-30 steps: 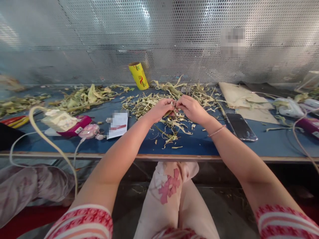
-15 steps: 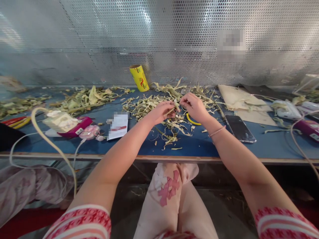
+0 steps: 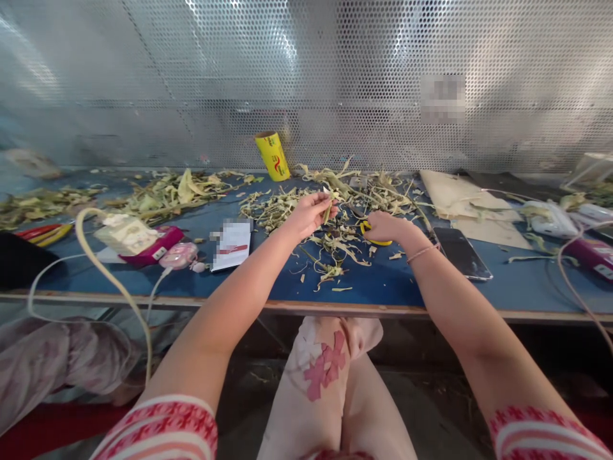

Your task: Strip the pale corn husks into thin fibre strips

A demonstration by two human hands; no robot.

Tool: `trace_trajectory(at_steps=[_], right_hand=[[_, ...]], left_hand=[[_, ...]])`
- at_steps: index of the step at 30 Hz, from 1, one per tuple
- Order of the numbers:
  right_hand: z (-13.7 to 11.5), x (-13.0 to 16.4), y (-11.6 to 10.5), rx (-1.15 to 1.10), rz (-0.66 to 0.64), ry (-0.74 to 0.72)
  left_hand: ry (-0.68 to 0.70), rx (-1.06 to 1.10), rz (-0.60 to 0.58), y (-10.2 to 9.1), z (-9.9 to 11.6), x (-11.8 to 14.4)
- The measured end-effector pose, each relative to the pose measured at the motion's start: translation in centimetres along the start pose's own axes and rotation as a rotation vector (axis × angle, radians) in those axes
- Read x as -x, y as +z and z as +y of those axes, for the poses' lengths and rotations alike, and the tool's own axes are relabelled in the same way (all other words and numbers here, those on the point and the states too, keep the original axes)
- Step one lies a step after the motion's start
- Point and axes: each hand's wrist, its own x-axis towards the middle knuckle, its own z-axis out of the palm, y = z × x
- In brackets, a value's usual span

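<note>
My left hand [image 3: 309,214] is raised a little above the blue table [image 3: 383,281] and pinches a short green plant stalk [image 3: 328,207] between its fingertips. My right hand [image 3: 390,227] lies low on the table to the right, fingers curled over a yellow-handled cutting tool [image 3: 365,227]; only yellow handle loops show beside the hand. Both hands are over a heap of pale green stalk trimmings [image 3: 282,207].
A yellow roll [image 3: 272,155] leans at the perforated metal back wall. A white card [image 3: 232,243], a pink box [image 3: 153,246] and a thick cable [image 3: 110,275] lie left. A dark phone [image 3: 462,252] and cardboard [image 3: 454,191] lie right. More trimmings [image 3: 177,188] lie far left.
My hands, first joined on the stalk, have parted. The right hand dropped to the table onto the yellow-handled tool; the left hand kept the stalk and lifted slightly.
</note>
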Motion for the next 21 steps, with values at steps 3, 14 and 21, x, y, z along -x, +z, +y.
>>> trace_trajectory(at_steps=[3,14,21], right_hand=[[-0.61,-0.1,-0.12,0.043,-0.111,0.05],[0.17,-0.23,0.09,0.042,-0.055,0.274],[0.1,-0.59,0.03,-0.046,-0.071,0.285]], left_hand=[[-0.005,0.028,0.026,0.1,0.11,0.01],[0.022,0.027,0.084,-0.38,0.23,-0.45],[0.037,-0.067,0.106,-0.54,0.14,-0.6]])
